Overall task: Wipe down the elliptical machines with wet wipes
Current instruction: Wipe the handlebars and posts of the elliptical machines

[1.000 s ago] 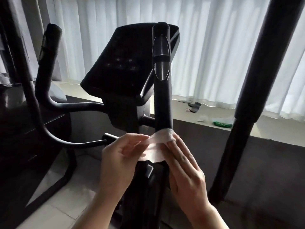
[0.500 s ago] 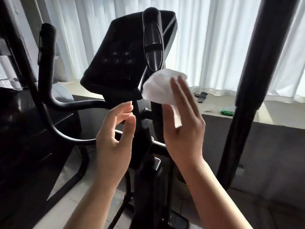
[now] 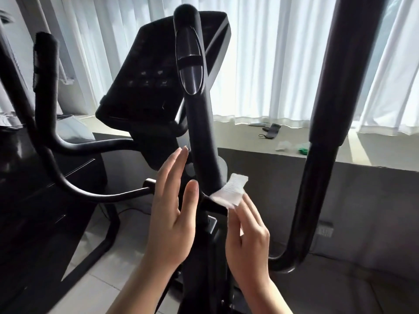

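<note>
Right hand, lower centre-right of the frame, fingers straight, pressing a wipe against the base of the handle. Wipe pinned under the fingertips, not curled into the palm. Wipe white, thin, faintly ribbed, bunched into a rough rectangle; long axis tilted up and to the right, upper corner free in the air, lower left edge touching the black tube.

Left hand, just left of the handle, held flat and open, fingers straight and together, thumb raised beside the tube, gripping nothing. Fingertips near the tube, contact not clear.

Handle a thick black tube, matte, long axis nearly upright, leaning slightly left toward the top, rounded cap at upper centre of the frame. Glossy oval sensor plates on its upper part, facing the camera.

Behind it, the console, dark, tilted back, small pale button marks on its face. At left, a second handle curving down and across. At right, a thick black pole running from the top of the frame down to a bend at lower right.

White curtain across the background, bright with daylight. Ledge below it, with a dark strap and a green item. Pale tile floor at the bottom left.
</note>
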Motion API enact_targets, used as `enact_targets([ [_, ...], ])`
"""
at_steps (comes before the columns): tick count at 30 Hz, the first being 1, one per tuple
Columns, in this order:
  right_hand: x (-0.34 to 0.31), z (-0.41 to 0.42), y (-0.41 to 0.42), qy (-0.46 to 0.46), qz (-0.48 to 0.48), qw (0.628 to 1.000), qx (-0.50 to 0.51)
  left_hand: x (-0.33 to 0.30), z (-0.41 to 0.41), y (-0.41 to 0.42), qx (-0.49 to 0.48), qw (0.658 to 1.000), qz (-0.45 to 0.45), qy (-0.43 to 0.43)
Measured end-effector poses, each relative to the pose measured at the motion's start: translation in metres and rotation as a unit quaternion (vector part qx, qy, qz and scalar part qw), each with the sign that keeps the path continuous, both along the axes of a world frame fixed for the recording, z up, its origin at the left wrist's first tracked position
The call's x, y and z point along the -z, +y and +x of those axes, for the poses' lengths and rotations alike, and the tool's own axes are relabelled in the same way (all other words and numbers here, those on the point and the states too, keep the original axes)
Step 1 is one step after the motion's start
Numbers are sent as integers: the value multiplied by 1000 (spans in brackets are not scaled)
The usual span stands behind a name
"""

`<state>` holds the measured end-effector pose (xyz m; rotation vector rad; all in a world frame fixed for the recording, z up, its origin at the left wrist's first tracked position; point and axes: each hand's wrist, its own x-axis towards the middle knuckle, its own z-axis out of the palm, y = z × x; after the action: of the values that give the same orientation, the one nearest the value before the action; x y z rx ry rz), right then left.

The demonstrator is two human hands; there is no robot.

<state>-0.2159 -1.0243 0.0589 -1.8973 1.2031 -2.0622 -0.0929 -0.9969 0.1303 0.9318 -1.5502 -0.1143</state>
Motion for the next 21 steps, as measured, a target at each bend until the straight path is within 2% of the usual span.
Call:
enact_targets([
  [4,-29,-1,-18,-147,109,980,-75,0,-4,-9,-36,992,-25,-120],
  [7,-50,-1,-52,-165,211,954,-134,2,-2,-14,-87,981,-27,-169],
  [9,-55,4,-70,-189,242,932,-192,1,-1,-14,-107,978,-22,-180],
  [14,-50,8,-44,-252,198,914,-248,-3,-4,-10,-100,981,6,-166],
  [17,-51,10,-14,-253,158,918,-260,-2,-9,-9,-84,987,22,-138],
  [21,-59,7,11,-267,137,904,-303,-1,-8,-8,-72,988,30,-135],
])
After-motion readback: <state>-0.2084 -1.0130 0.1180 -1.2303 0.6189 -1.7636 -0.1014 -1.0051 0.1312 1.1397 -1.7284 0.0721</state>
